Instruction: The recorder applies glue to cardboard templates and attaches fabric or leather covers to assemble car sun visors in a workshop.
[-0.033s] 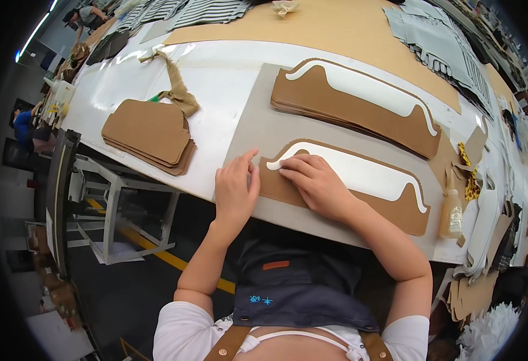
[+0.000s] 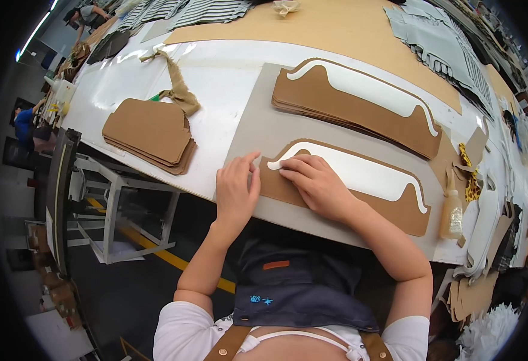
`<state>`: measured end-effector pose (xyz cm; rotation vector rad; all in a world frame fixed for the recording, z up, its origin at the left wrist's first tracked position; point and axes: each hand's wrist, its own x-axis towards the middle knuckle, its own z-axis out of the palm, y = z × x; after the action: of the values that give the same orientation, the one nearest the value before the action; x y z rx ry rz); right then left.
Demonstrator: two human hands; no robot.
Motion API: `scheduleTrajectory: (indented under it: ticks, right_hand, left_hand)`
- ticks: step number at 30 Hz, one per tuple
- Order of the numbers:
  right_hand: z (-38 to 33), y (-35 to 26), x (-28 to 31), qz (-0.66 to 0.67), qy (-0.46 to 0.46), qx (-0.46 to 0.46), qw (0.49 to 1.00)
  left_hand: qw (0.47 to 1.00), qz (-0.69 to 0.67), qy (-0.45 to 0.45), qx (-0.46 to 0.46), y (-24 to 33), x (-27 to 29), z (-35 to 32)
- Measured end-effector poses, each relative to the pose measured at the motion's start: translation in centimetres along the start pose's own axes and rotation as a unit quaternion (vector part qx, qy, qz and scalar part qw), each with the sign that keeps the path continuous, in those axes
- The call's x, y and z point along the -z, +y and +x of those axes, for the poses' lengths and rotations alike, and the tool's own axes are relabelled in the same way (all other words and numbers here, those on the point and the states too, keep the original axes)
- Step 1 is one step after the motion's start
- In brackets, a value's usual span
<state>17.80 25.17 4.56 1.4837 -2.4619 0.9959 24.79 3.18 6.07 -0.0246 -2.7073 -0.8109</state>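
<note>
A brown panel (image 2: 390,218), cut with one wavy edge, lies on a grey board (image 2: 258,129) in front of me. On it rests a white shaped piece (image 2: 366,176) with a curved tail at each end. My right hand (image 2: 317,185) lies over the white piece's left part, fingers bent and slightly apart, fingertips touching down near the left tail. Its thumb is hidden. My left hand (image 2: 237,188) is beside the panel's left end, thumb and fingers apart, with nothing in it. Farther back sits a stack of similar brown panels (image 2: 348,108), topped by another white piece (image 2: 363,90).
A stack of smaller brown pieces (image 2: 146,129) stands on the white table at left, by a scrap of tan cloth (image 2: 180,90). At right is a bottle with a pointed nozzle (image 2: 451,213). Striped pieces (image 2: 213,12) and grey pieces (image 2: 423,36) lie far back.
</note>
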Motion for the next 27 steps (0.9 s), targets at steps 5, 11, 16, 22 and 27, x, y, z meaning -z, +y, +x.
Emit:
scheduleTrajectory:
  ticks: [5,11,16,22,27]
  right_hand:
    - [0.6,0.2,-0.1,-0.006,-0.003,0.006,1.000]
    - [0.6,0.1,-0.2,-0.018,0.000,0.013,1.000]
    - [0.7,-0.6,-0.6,-0.066,-0.013,0.009,0.998]
    - [0.7,-1.0,-1.2,-0.098,-0.033,-0.010,0.995]
    - [1.4,-1.3,-1.9,-0.128,-0.021,-0.015,0.991]
  left_hand:
    - [1.000,0.004,0.011,-0.026,-0.3,-0.6,-0.7]
    - [0.996,0.047,0.015,-0.076,-0.4,-1.1,-1.1]
    - [0.991,0.100,-0.013,-0.090,-0.6,-1.0,-1.2]
    - [0.996,0.049,0.031,-0.071,-1.1,-1.4,-1.4]
    - [0.999,-0.008,0.021,-0.026,-1.2,-1.4,-1.7]
